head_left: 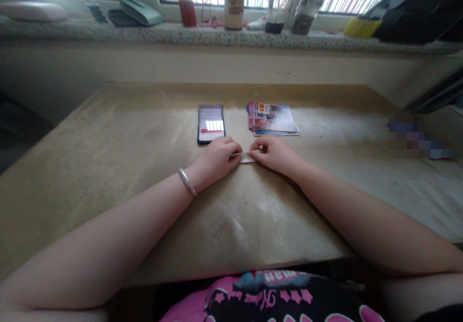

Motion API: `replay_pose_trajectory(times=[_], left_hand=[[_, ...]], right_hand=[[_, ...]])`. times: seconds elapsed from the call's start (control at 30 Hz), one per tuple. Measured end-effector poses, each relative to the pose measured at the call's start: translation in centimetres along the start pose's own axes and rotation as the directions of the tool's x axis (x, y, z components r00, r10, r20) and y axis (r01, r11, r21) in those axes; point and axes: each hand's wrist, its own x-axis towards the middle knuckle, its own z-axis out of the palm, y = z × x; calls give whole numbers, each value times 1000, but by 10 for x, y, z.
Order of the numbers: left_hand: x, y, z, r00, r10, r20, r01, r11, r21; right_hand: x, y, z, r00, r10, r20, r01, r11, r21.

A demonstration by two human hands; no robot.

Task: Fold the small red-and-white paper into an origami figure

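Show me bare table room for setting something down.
Free: the table left of the phone, and between the pale strip and the shirt. Crowded: the middle, where the left hand, right hand, phone and colourful stack sit close.

Rectangular tan tabletop [231, 235]: smooth, low sheen. Round silver-coloured metal bangle [187, 182]: polished. Pink-and-blue stack of printed paper cards [277, 120]: glossy. Black-edged rectangular phone [211, 131]: glassy, reflective screen. Grey speckled ledge [144, 34]: stone-like. Narrow whitish strip [248, 158]: apparently matt paper, though blurred.
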Motion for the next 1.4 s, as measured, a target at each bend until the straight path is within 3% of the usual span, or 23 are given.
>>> replay_pose_trajectory(times=[0.2, 0.47, 0.8, 1.0, 1.2, 1.4], left_hand=[[-1, 0, 1, 1000, -12, -4, 12, 1000, -23], [-2, -1, 1, 1000, -2, -13, 1, 999, -38], [-4, 0, -2, 998, 40, -50, -44, 996, -78], [-4, 1, -4, 998, 61, -32, -63, 997, -48], [-4, 2, -5, 987, 160, -7, -159, 985, 70], [-5, 3, -6, 993, 113, 43, -118, 983, 144]], right_hand=[[1, -3, -2, 998, 43, 36, -43, 999, 5], [-2, 3, -1, 987, -158, -26, 157, 986, -50], [-14, -8, -6, 972, -232, -40, 214, 941, -262], [-14, -3, -8, 970, -244, -3, 240, 953, -186], [-12, -4, -2, 965, -262, -4, 259, 957, -133], [-10, -7, 0, 966, -258, -3, 254, 954, -160]])
